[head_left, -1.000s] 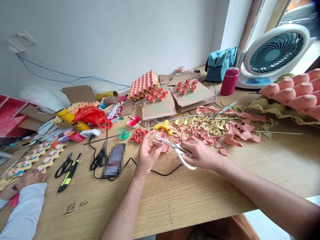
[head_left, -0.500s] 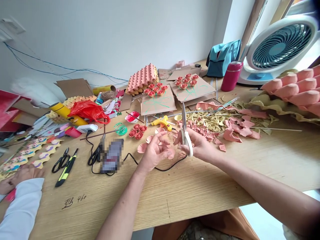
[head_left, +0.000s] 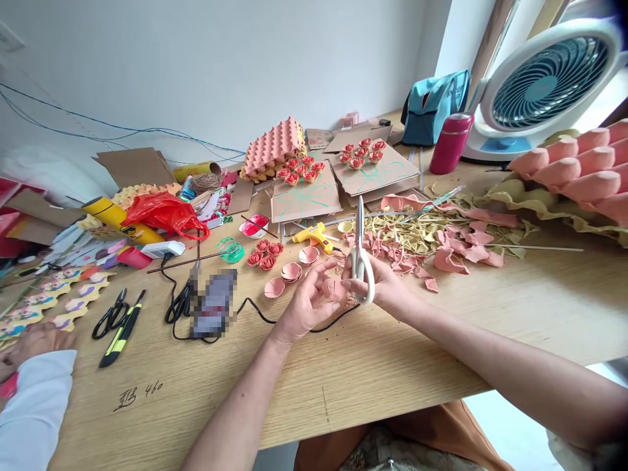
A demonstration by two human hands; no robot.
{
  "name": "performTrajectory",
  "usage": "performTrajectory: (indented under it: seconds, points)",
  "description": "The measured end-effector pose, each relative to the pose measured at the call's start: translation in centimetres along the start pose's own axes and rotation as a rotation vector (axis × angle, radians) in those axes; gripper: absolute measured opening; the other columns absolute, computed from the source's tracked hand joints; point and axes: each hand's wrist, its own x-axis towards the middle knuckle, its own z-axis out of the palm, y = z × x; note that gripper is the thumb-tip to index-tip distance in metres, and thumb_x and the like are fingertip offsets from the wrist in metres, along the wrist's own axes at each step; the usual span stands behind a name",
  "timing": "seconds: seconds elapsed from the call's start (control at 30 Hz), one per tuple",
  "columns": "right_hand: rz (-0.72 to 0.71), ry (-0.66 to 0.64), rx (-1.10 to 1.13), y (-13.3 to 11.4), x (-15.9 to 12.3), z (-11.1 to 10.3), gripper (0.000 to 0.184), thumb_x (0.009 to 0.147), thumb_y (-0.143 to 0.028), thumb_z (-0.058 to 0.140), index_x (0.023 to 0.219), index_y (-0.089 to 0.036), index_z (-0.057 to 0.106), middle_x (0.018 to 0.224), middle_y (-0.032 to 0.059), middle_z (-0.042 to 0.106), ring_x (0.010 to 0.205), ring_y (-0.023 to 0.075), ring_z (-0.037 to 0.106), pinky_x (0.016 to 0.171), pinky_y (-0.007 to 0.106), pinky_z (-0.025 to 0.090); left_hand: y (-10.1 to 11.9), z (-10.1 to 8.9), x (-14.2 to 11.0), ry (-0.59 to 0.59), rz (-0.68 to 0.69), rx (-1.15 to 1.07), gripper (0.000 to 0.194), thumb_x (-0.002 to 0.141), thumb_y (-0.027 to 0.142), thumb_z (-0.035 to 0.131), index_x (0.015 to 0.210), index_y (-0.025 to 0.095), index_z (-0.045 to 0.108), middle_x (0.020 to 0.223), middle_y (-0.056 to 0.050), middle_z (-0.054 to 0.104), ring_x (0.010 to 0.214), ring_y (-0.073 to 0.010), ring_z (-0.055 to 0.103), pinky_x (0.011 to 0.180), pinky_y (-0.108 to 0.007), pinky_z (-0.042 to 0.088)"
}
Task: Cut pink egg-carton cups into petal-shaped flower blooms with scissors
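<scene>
My left hand [head_left: 305, 306] grips a small pink egg-carton cup [head_left: 333, 290] between thumb and fingers. In my right hand [head_left: 385, 282] is a pair of scissors [head_left: 360, 226] with white handles, its blades together and pointing away from me; the right fingertips are close to the cup, and whether they touch it I cannot tell. Just beyond the left hand lie several cut pink cups [head_left: 291, 272], some stacked. A cluster of pink paper-pulp roses [head_left: 265, 254] sits behind them, beside a yellow glue gun [head_left: 314, 236].
Pink and yellowish carton scraps [head_left: 422, 239] spread to the right, near egg trays [head_left: 574, 173]. Roses stand on cardboard sheets [head_left: 304, 201] at the back. Black scissors [head_left: 112, 315] and a utility knife [head_left: 122, 330] lie left, near another person's sleeve [head_left: 36, 392]. A fan [head_left: 547, 85] stands right.
My left hand has turned and closed in around the pink cup, which shows more plainly. The scissors stay in my right hand. The whole view has shifted slightly.
</scene>
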Motion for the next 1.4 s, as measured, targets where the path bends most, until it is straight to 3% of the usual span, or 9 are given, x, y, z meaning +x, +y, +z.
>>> performTrajectory:
  seconds: [0.27, 0.37, 0.47, 0.7, 1.0, 1.23, 1.4]
  points:
    - [-0.018, -0.047, 0.022, -0.4, -0.7, 0.5, 0.049, 0.074, -0.057, 0.081, 0.094, -0.023, 0.051, 0.082, -0.0018, 0.057, 0.063, 0.0126, 0.051, 0.053, 0.026, 0.046, 0.6, 0.0, -0.2, 0.074, -0.062, -0.293, 0.056, 0.075, 0.028, 0.079, 0.128, 0.027, 0.059, 0.077, 0.003, 0.051, 0.074, -0.0127, 0.051, 0.075, -0.028, 0.046]
    - [-0.07, 0.008, -0.004, -0.2, -1.0, 0.7, 0.047, 0.077, -0.057, 0.079, 0.095, -0.024, 0.052, 0.078, -0.0023, 0.056, 0.061, 0.013, 0.05, 0.052, 0.027, 0.046, 0.4, 0.7, -0.2, 0.07, -0.053, -0.369, 0.061, 0.07, 0.028, 0.083, 0.127, 0.026, 0.06, 0.076, 0.004, 0.05, 0.073, -0.0124, 0.052, 0.073, -0.028, 0.046]
    - [-0.122, 0.081, -0.067, 0.0, -1.1, 0.8, 0.043, 0.08, -0.056, 0.077, 0.091, -0.025, 0.051, 0.077, -0.0023, 0.054, 0.059, 0.0134, 0.048, 0.051, 0.027, 0.044, -0.3, 1.2, 0.0, 0.121, -0.071, -0.372, 0.062, 0.065, 0.022, 0.088, 0.121, 0.025, 0.064, 0.083, 0.002, 0.054, 0.081, -0.0135, 0.056, 0.075, -0.027, 0.047]
    - [-0.151, 0.077, -0.119, 0.5, -1.3, 1.1, 0.042, 0.079, -0.055, 0.079, 0.087, -0.025, 0.051, 0.074, -0.0038, 0.048, 0.058, 0.0133, 0.045, 0.051, 0.027, 0.044, -1.1, 1.6, 0.1, 0.163, -0.063, -0.521, 0.058, 0.065, 0.022, 0.09, 0.116, 0.022, 0.064, 0.091, -0.001, 0.063, 0.091, -0.0174, 0.063, 0.083, -0.031, 0.05]
    - [-0.192, 0.076, -0.233, 1.0, -1.4, 0.8, 0.038, 0.083, -0.053, 0.076, 0.097, -0.025, 0.054, 0.083, 0.0002, 0.054, 0.069, 0.0171, 0.05, 0.059, 0.03, 0.045, -1.2, 2.3, 0.0, 0.191, -0.1, -0.591, 0.052, 0.066, 0.02, 0.089, 0.111, 0.024, 0.064, 0.092, 0.001, 0.058, 0.086, -0.0134, 0.058, 0.079, -0.027, 0.046]
    - [-0.095, -0.06, -0.105, -0.1, -1.3, 0.4, 0.04, 0.087, -0.057, 0.071, 0.093, -0.022, 0.054, 0.078, -0.0007, 0.055, 0.065, 0.0138, 0.048, 0.059, 0.027, 0.042, -0.1, 0.8, 0.1, 0.299, -0.03, -0.504, 0.053, 0.068, 0.021, 0.087, 0.116, 0.024, 0.064, 0.092, 0.003, 0.057, 0.085, -0.0104, 0.056, 0.077, -0.024, 0.045]
    - [0.13, -0.331, 0.223, -0.2, -1.5, 0.8, 0.049, 0.093, -0.067, 0.055, 0.085, -0.019, 0.056, 0.06, -0.002, 0.053, 0.049, 0.0116, 0.046, 0.047, 0.025, 0.034, 0.7, -0.4, 0.3, 0.335, 0.11, -0.564, 0.054, 0.071, 0.022, 0.085, 0.119, 0.027, 0.062, 0.118, -0.003, 0.065, 0.112, -0.0195, 0.064, 0.091, -0.029, 0.049]
